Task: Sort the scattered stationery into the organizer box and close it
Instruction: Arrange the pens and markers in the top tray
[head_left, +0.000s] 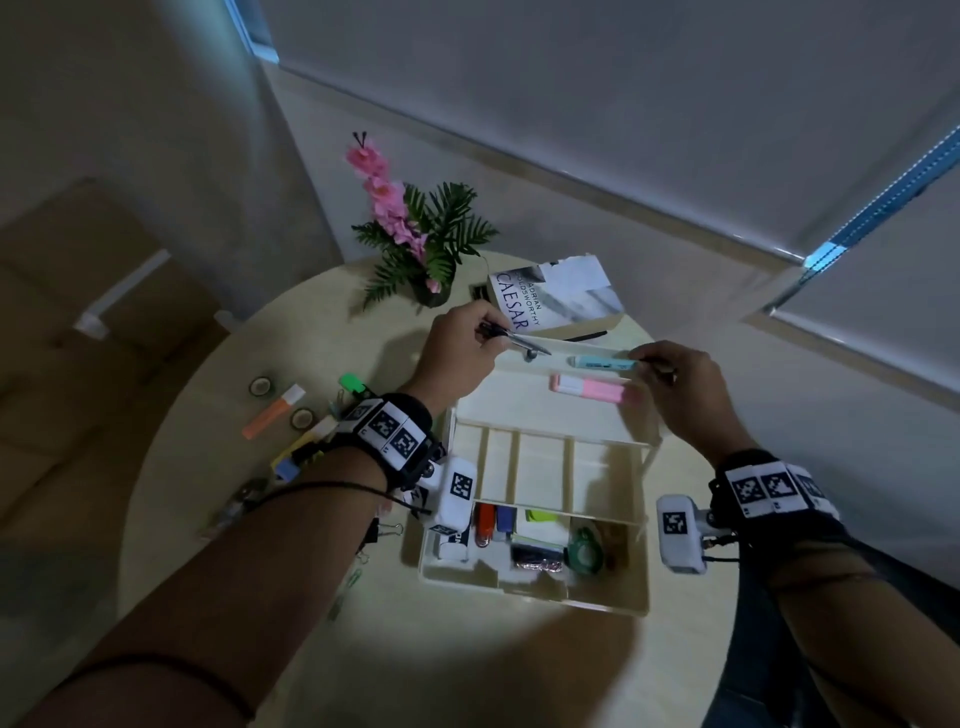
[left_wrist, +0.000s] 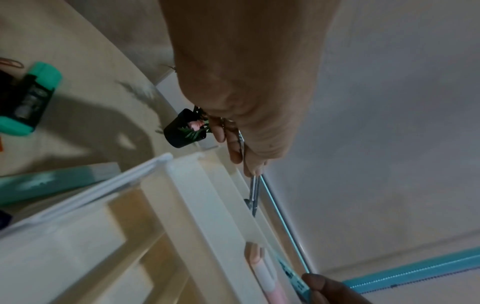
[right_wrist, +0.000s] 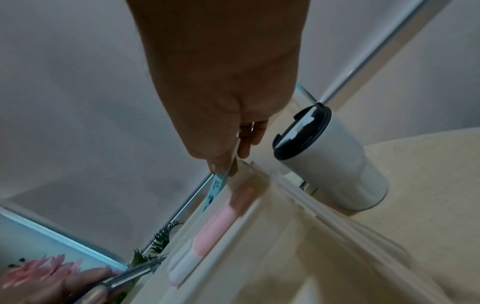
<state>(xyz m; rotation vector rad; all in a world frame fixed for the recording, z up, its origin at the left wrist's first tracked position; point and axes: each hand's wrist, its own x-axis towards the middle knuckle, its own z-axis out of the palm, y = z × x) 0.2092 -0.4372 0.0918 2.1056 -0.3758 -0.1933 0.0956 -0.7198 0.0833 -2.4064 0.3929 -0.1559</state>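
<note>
The cream organizer box stands open on the round table, its lower compartments holding small items and its divided tray raised behind. A pink highlighter lies in the long top section. My left hand pinches a dark metal pen above that section's far left edge; its tip points along the rim. My right hand pinches one end of a light blue highlighter just above the pink highlighter, near the far wall of the box.
Left of the box lie an orange highlighter, a green highlighter, two tape rolls, binder clips and other small pieces. A flower pot and a book sit behind. A white tumbler stands right of the box.
</note>
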